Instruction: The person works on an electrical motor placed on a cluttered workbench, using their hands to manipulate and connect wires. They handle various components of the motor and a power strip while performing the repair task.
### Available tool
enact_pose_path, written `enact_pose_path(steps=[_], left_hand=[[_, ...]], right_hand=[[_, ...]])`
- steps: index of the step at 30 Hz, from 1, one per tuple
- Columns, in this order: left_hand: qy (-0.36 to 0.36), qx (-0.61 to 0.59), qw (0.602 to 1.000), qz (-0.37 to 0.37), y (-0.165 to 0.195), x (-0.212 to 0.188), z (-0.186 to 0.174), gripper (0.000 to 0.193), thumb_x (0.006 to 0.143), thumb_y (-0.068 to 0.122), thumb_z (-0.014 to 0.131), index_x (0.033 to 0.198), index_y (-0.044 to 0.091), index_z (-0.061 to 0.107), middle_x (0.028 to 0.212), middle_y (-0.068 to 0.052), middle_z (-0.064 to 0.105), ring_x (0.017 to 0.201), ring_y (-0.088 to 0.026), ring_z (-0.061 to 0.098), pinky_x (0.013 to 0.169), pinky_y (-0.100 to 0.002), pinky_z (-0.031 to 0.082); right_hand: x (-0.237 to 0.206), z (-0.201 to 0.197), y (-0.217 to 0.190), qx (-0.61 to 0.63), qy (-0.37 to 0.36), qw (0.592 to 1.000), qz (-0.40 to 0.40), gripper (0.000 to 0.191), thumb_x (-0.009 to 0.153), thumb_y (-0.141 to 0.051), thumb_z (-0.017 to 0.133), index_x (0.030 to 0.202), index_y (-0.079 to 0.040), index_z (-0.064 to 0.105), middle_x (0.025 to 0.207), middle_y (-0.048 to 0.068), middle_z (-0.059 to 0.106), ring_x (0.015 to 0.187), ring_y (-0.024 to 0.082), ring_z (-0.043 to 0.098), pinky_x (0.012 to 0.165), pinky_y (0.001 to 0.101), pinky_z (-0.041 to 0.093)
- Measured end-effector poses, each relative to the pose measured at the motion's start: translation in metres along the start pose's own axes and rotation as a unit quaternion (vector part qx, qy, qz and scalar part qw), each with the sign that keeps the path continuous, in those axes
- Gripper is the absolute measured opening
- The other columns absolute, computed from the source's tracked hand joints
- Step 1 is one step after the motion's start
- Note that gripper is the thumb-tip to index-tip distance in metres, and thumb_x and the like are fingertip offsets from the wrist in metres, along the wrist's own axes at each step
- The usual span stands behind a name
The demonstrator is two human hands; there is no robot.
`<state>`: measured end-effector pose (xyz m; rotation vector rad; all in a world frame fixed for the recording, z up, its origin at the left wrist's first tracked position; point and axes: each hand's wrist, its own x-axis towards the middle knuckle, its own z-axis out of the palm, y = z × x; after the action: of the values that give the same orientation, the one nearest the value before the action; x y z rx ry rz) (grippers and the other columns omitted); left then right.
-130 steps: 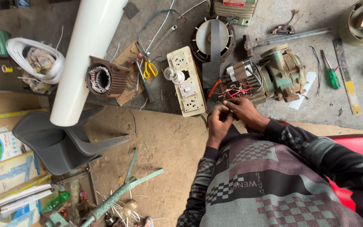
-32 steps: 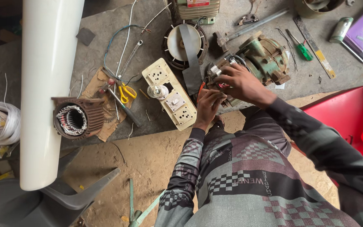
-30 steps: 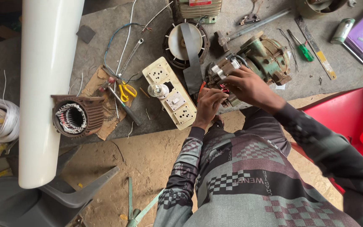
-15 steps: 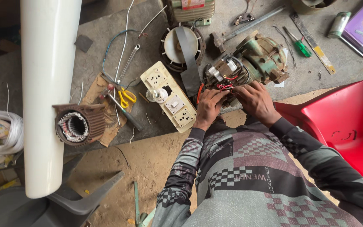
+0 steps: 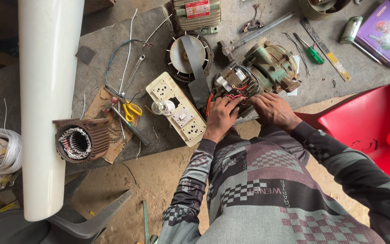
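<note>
Nearest you, your patterned sleeves run up toward the bench edge, and both hands meet at the same spot. Your left hand [image 5: 220,118] rests with its fingers curled into the bundle of red wires [image 5: 233,96] at the near end of the electric motor [image 5: 262,72]; the fingertips look pinched on the wiring, though the view does not show clearly which strand they hold. Your right hand [image 5: 274,110] lies just beside it, palm down against the motor's near flank, fingers bent loosely and not visibly closed around anything.

The motor lies directly ahead of both hands, touching them, with its long axis running diagonally from the wired terminal end near your left hand up and away to the green housing on your right. The left hand is the one nearer the wiring; the right covers the body.

Just to the left of your left hand sits the cream switchboard [image 5: 177,108] with a bulb [image 5: 161,107] lying on it. Farther left are yellow-handled scissors [image 5: 132,110] and a brown stator [image 5: 80,142] beside a white pipe [image 5: 46,104]. Beyond the motor, a round fan cover [image 5: 188,56] and a green screwdriver [image 5: 310,50] lie on the slab, with a red chair [image 5: 375,131] to your right.
</note>
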<state>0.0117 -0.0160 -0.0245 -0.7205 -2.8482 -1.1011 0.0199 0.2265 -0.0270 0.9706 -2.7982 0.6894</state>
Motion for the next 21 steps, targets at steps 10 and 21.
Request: enact_pose_path(steps=[10,21], left_hand=[[0.038,-0.06,0.997,-0.025,0.003,0.002,0.007,0.036,0.086,0.022,0.082,0.122,0.018,0.077,0.095,-0.003,0.067,0.091,-0.023,0.06,0.087,-0.038,0.049],[0.055,0.007,0.997,-0.043,0.02,-0.008,0.012,0.037,0.085,0.027,0.082,0.121,0.019,0.077,0.096,-0.001,0.063,0.096,-0.021,0.055,0.092,-0.04,0.039]], right_hand=[[0.01,-0.005,-0.019,0.105,0.015,0.986,0.127,0.029,0.091,-0.022,0.076,0.118,-0.013,0.072,0.103,0.004,0.069,0.084,0.023,0.068,0.068,0.0365,0.057],[0.009,-0.01,0.013,-0.1,-0.074,0.989,-0.079,0.048,0.077,-0.022,0.07,0.124,-0.012,0.067,0.118,0.005,0.064,0.103,0.023,0.062,0.087,0.0348,0.056]])
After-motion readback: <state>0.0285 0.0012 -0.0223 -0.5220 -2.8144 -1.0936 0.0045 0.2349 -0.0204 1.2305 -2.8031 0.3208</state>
